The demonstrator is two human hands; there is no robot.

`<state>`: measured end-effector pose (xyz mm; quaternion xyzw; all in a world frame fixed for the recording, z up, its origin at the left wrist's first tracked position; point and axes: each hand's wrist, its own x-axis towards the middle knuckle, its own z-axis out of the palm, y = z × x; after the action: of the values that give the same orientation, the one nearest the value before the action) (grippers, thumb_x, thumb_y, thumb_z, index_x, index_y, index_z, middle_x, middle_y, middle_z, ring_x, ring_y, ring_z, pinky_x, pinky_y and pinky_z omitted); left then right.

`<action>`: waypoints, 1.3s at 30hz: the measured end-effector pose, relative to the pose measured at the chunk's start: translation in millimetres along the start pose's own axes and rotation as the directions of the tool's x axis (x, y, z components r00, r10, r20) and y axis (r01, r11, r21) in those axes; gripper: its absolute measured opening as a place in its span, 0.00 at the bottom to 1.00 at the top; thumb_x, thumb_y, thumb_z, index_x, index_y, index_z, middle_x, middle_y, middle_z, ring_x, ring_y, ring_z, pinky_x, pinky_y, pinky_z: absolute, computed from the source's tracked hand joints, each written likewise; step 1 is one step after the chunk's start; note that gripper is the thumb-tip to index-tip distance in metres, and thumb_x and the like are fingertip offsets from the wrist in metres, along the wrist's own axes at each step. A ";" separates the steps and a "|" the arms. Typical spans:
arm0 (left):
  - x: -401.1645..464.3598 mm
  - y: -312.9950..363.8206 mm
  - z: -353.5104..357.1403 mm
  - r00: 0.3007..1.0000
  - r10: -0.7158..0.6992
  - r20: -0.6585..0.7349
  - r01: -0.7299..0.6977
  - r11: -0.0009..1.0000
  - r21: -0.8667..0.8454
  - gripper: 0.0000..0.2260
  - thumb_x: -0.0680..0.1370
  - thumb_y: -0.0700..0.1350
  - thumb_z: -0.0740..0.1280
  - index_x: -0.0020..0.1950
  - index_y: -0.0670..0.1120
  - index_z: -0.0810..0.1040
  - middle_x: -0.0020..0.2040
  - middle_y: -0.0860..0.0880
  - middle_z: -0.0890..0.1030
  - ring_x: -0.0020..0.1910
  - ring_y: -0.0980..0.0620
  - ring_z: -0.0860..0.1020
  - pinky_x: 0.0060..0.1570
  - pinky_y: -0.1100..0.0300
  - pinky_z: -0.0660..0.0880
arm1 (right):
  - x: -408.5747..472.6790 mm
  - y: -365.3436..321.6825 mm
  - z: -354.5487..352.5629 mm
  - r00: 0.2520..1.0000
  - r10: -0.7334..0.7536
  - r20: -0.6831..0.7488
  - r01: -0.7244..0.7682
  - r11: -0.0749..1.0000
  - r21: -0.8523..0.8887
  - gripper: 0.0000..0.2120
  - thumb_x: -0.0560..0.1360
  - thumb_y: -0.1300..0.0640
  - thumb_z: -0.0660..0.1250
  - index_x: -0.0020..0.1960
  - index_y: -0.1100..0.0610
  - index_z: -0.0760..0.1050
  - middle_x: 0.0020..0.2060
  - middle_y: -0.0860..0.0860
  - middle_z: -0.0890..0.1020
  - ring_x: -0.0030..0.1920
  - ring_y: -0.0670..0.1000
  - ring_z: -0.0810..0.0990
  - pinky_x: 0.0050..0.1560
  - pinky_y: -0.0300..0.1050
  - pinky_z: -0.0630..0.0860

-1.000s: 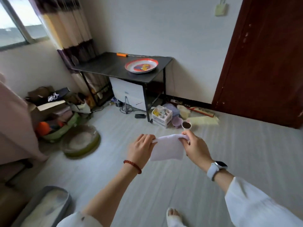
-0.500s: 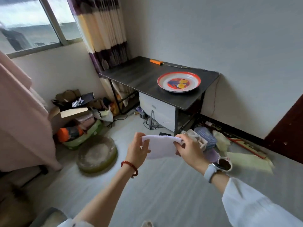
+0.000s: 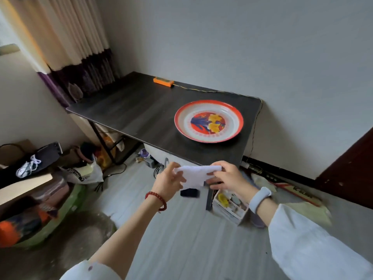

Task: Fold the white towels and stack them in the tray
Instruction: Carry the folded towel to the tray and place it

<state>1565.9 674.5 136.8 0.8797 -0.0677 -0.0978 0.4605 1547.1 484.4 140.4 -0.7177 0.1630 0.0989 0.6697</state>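
While both the left hand [image 3: 169,181] and right hand [image 3: 227,177] pinch one folded white towel [image 3: 193,176] in midair, the tray [image 3: 209,121] at twelve o'clock holds nothing; stacking hasn't begun.

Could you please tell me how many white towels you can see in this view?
1. The white towel is held in the air between the left hand and right hand, in front of the table. Others may be out of view.

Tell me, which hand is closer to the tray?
Right. The right hand grips the towel just below the tray; the left hand holds the towel's other end, farther left.
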 end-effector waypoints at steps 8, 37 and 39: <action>227.3 6.6 23.2 0.957 -0.279 0.073 0.269 0.769 -0.581 0.06 0.78 0.40 0.64 0.42 0.41 0.77 0.45 0.44 0.77 0.43 0.50 0.78 0.38 0.63 0.80 | 199.8 -43.5 -34.0 0.982 -0.024 -0.188 0.026 1.000 0.009 0.10 0.78 0.58 0.59 0.43 0.58 0.77 0.50 0.51 0.76 0.50 0.51 0.77 0.46 0.45 0.80; 560.1 -83.0 66.1 0.968 -0.122 0.221 -0.034 0.806 0.590 0.17 0.78 0.37 0.58 0.66 0.46 0.71 0.70 0.45 0.61 0.62 0.44 0.68 0.57 0.57 0.71 | 533.1 -15.3 -33.1 0.981 -0.111 -0.157 -0.020 0.752 -0.659 0.19 0.78 0.62 0.57 0.69 0.56 0.67 0.44 0.52 0.70 0.46 0.52 0.72 0.44 0.40 0.66; 559.1 -85.1 62.3 0.979 -0.030 0.201 -0.121 0.710 0.693 0.15 0.78 0.39 0.60 0.64 0.46 0.74 0.70 0.44 0.64 0.65 0.44 0.65 0.56 0.53 0.72 | 531.5 -15.5 -33.8 0.978 -0.115 -0.176 -0.043 0.712 -0.700 0.20 0.78 0.59 0.58 0.70 0.55 0.66 0.46 0.53 0.72 0.49 0.52 0.71 0.47 0.42 0.68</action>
<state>2097.0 556.1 -29.3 0.9723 -0.1667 -0.1398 0.0851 2043.0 397.6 -33.9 -0.9270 0.1680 0.0648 0.3290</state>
